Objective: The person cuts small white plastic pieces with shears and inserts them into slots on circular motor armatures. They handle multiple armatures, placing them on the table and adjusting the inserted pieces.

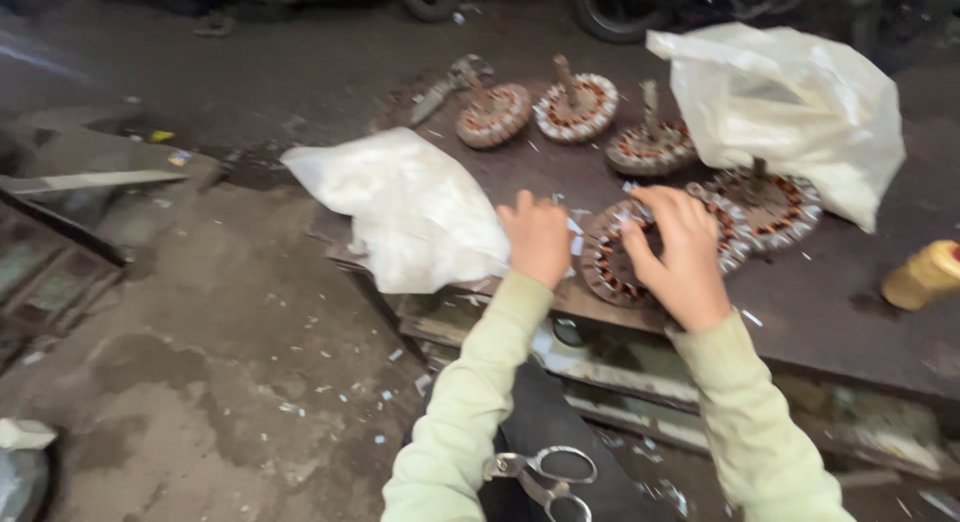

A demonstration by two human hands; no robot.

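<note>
A round motor stator point(612, 257) with copper windings lies on the dark workbench point(860, 312) in front of me. My right hand point(680, 252) rests on top of it, fingers curled over the windings. My left hand point(537, 237) sits at the stator's left edge, beside a white plastic bag point(410, 207); its fingers are bent and I cannot tell if they pinch anything. Both arms wear pale green sleeves. A pair of scissors point(545, 475) lies on my lap.
Several more stators point(577, 107) lie farther back on the bench, one under a second white plastic bag point(790, 107) at the right. A yellow bottle point(922, 274) lies at the right edge. White paper scraps litter the concrete floor point(230, 362).
</note>
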